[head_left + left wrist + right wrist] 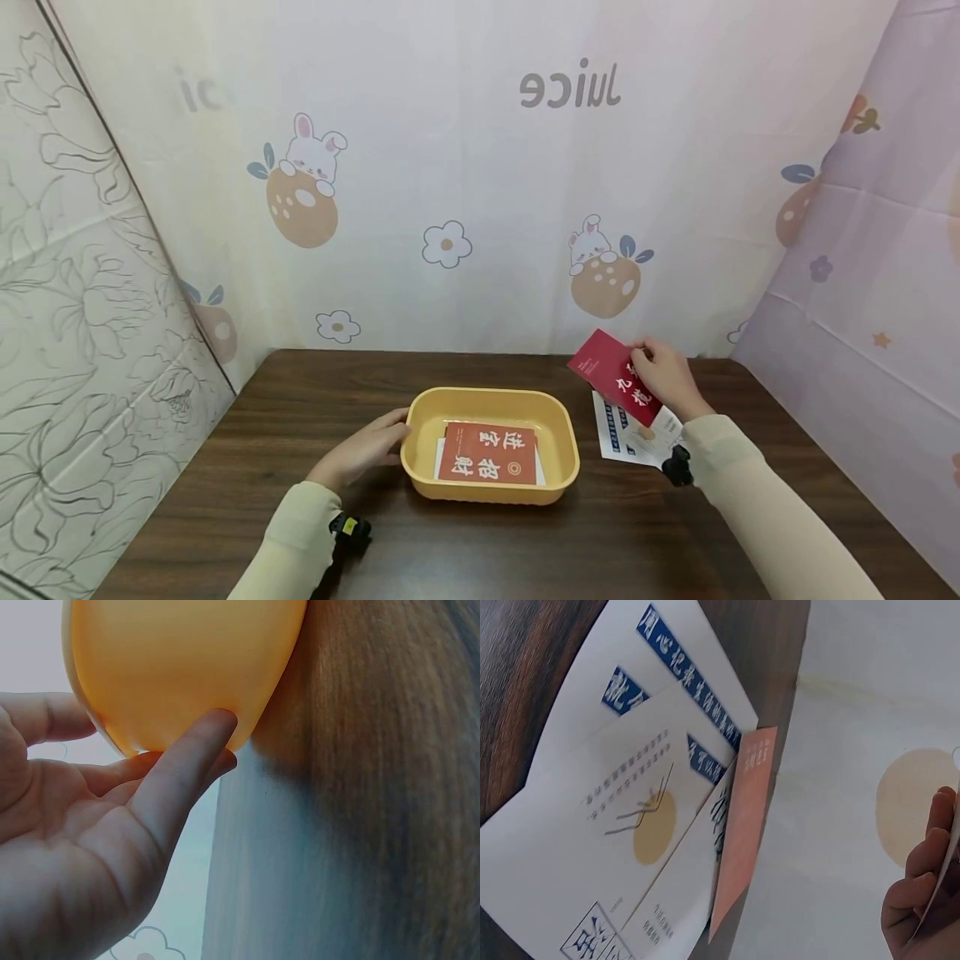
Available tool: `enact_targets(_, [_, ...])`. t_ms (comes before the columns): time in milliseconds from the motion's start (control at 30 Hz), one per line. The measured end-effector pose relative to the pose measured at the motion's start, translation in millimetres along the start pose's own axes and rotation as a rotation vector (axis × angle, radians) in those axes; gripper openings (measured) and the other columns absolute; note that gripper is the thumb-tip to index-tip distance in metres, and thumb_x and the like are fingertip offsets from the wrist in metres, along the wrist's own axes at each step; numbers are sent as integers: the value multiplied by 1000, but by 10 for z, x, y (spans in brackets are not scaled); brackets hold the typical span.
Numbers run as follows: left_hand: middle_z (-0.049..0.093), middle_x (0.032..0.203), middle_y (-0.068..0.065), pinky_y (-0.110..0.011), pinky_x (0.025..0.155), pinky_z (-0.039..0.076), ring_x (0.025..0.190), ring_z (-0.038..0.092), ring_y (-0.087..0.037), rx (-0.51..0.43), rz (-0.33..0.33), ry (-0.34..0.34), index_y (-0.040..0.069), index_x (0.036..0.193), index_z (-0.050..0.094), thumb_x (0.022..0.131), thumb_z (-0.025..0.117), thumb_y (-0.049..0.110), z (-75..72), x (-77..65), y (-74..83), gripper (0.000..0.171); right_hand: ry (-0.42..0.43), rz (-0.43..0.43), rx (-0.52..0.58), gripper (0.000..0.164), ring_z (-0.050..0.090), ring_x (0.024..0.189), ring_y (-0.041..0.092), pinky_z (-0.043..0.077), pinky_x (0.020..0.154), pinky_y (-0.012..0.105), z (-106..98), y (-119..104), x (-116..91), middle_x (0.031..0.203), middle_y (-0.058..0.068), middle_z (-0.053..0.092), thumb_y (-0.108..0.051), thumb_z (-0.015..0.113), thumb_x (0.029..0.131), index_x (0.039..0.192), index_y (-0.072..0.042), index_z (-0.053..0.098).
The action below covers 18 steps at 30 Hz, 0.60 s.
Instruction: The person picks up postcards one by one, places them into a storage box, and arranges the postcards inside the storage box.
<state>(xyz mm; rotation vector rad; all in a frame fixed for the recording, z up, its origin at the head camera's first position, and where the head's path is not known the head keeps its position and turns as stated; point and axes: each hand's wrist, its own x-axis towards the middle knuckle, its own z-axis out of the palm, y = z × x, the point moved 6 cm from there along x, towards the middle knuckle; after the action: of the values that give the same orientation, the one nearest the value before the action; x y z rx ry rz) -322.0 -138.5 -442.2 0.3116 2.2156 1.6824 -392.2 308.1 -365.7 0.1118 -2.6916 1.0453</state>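
Observation:
In the head view, my left hand (365, 448) is at the left end of a yellow plastic tray (564, 433). Its relaxed fingers and thumb touch the tray's outer wall in the left wrist view, where the hand (97, 825) is seen from the palm side. An orange-red card (491, 454) with white characters lies in the tray over a white one. To the tray's right, my right hand (666, 375) pinches a red card (603, 367) by its edge, above a pile of white printed cards (626, 437). The right wrist view shows the held card edge-on.
The pile of cards (570, 750) is fanned out, with a pinkish-orange card (744, 825) at its side. Everything stands on a dark wooden table (337, 375). A printed curtain (465, 167) hangs behind the table, with more fabric at both sides.

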Motion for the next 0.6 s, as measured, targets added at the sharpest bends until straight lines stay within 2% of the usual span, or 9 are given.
enact_targets(267, [39,151,-24,-52,99,49,134,44,-39,-7,-2,-1,0,152,34,106,41,20,1,-6,1,51,-18,-43,24,38,62,83,29,58,61,31,99,-189,12,114,23,62,-27,43,106,126,0,60])
enact_targets(600, [38,152,-24,-50,98,50,134,45,-38,-11,7,-10,0,153,33,107,41,21,16,-1,-1,51,-100,-88,72,33,61,79,27,58,59,31,288,-512,-40,109,21,62,-20,44,104,126,-1,61])
